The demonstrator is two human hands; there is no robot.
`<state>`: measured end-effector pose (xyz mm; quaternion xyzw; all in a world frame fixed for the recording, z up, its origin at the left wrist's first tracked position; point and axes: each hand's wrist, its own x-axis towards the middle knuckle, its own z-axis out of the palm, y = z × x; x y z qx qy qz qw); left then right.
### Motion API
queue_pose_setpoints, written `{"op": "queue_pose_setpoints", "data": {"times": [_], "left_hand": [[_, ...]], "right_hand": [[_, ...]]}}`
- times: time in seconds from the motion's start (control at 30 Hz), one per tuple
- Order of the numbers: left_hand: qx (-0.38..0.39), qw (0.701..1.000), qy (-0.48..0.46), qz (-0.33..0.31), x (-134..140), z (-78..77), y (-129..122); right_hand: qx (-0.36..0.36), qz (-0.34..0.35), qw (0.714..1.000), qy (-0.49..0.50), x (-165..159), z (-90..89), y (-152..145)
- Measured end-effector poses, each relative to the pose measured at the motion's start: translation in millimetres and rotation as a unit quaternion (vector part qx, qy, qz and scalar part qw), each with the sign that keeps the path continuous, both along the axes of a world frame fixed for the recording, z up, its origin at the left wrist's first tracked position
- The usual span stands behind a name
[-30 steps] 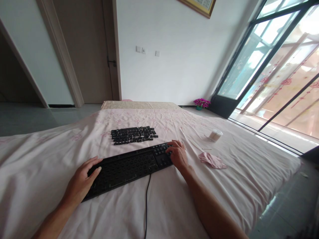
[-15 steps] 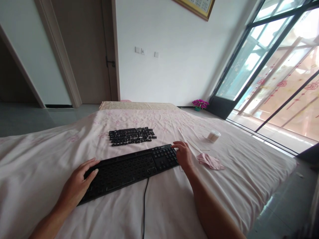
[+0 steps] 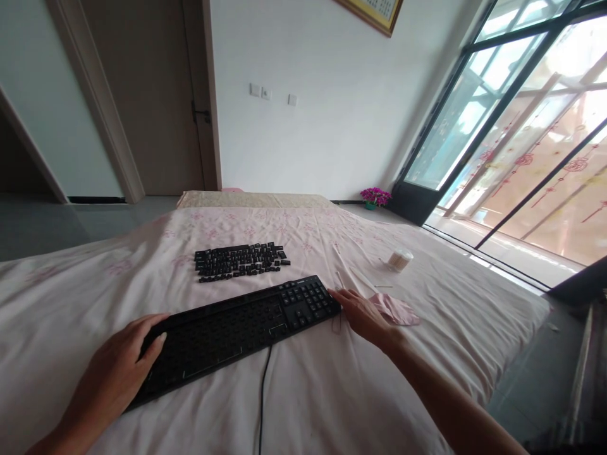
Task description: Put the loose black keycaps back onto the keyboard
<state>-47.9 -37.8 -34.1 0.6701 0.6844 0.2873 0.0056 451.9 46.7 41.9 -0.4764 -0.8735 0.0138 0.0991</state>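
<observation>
Left hand [image 3: 112, 361] clamps the keyboard [image 3: 222, 335]. Right hand [image 3: 363, 316], grip unclear, has slid right, baring the number pad [image 3: 312, 296].

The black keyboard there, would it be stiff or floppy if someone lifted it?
Probably stiff: the keyboard looks like one long, straight slab between the left hand and the right hand. Its cord would likely trail limply, as it bends loosely over the sheet. Lying so flat, it seems unlikely to roll.
</observation>
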Motion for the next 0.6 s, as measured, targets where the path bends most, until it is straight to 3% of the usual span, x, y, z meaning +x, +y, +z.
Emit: {"op": "queue_pose_setpoints", "data": {"times": [0.17,0.33,0.4,0.47,0.53,0.57,0.6], "left_hand": [[0.0,1.0,0.013,0.016,3,3.8,-6],[0.014,0.999,0.035,0.017,-1,-0.4,-9],[0.004,0.998,0.058,0.02,-7,2.7,-3],[-0.022,0.995,0.093,0.037,-8,16.1,9],[-0.027,0.991,0.121,0.054,5,41.1,28],[-0.026,0.991,0.124,0.034,18,56.4,39],[-0.045,0.991,0.12,-0.025,36,72.1,51]], "right_hand": [[0.002,0.03,0.995,-0.095,15,3.6,-5],[0.021,-0.015,0.995,-0.096,36,13.8,-6],[0.02,-0.051,0.998,-0.022,36,22.7,-6],[-0.009,-0.092,0.988,0.124,27,30.2,-2],[-0.092,-0.095,0.942,0.31,9,32.7,7],[-0.163,-0.084,0.909,0.374,-3,31.7,13],[-0.212,-0.075,0.879,0.421,-14,29.4,19]]}}
